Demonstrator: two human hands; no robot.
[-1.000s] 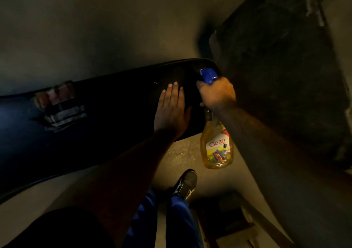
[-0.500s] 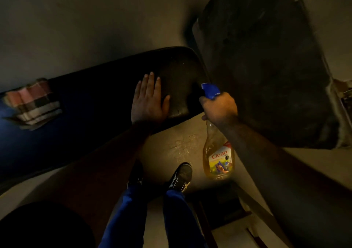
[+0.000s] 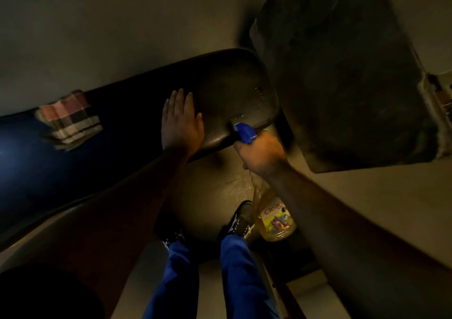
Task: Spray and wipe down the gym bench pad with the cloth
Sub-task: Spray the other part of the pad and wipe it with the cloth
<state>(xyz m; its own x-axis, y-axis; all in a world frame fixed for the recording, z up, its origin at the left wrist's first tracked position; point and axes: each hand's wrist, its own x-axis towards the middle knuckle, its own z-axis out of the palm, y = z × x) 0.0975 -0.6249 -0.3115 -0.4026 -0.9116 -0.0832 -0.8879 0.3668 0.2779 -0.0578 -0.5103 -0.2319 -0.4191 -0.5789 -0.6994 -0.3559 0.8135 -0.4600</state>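
- The right hand (image 3: 260, 154) is clamped round the neck of the spray bottle (image 3: 275, 218), whose blue nozzle (image 3: 244, 131) points at the near right corner of the bench pad (image 3: 232, 91); the grip by the trigger suits squirting rather than carrying
- The amber body of the bottle hangs below the wrist, over the floor (image 3: 220, 184) and beside the right shoe (image 3: 241, 218), so the bottle is tipped with its head toward the pad
- The left hand (image 3: 179, 125) lies flat and spread on the pad, fingers together and gripping nothing, probably to steady the person while leaning in
- The pad is a dark cushioned surface running from the left edge to just under the nozzle; small glints near its right end may be droplets, though the dim light leaves that unsure
- The cloth (image 3: 69, 120), folded and checked, rests on the pad well to the left of both hands, within the left arm's reach for wiping
- By my reading the spraying is in hand and the wiping not yet begun
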